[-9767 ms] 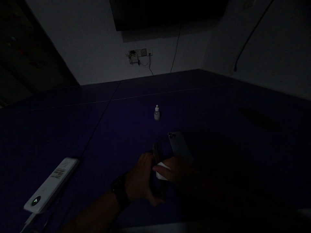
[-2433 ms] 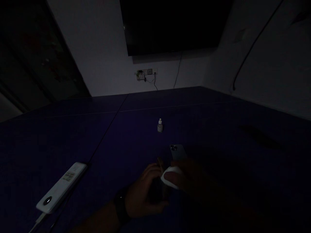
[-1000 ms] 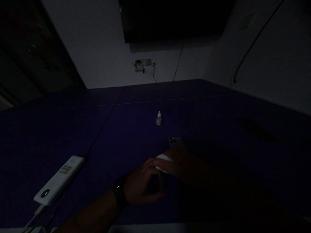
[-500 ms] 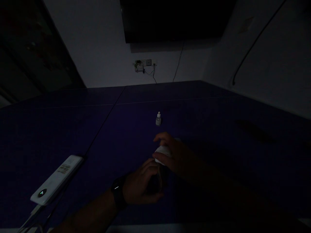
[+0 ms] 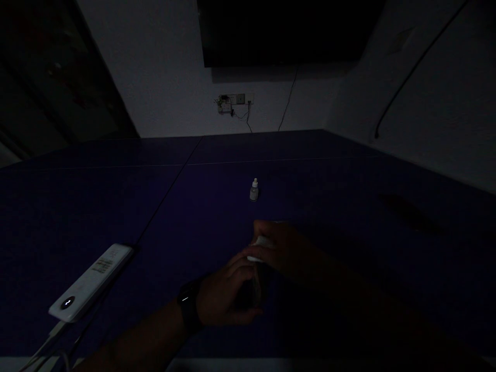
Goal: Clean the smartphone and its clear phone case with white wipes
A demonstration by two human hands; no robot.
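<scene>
The scene is very dim. My left hand (image 5: 221, 295), with a dark watch (image 5: 189, 306) on its wrist, curls round the side of a dark object (image 5: 259, 285) with a faint brownish edge; its kind cannot be made out. At the top of that object, my right hand (image 5: 279, 244) grips a rounded white piece (image 5: 264, 242), its fingers bent over it. Whether this is a lid or a folded cloth does not show. The two hands meet at the fingertips. Beyond them a small dropper bottle (image 5: 253, 192) with a white top stands upright on the dark blue table (image 5: 209, 206).
On the left lies a white power bank (image 5: 91, 283) with a lit display and a cable (image 5: 44, 345). A dark flat thing (image 5: 411, 213) rests at the right. Behind the table are a wall screen (image 5: 290, 33) and sockets (image 5: 234, 99) with cords.
My right hand's fingers have closed further over the white piece, and less of it shows. The left hand keeps its hold. The view has shifted slightly.
</scene>
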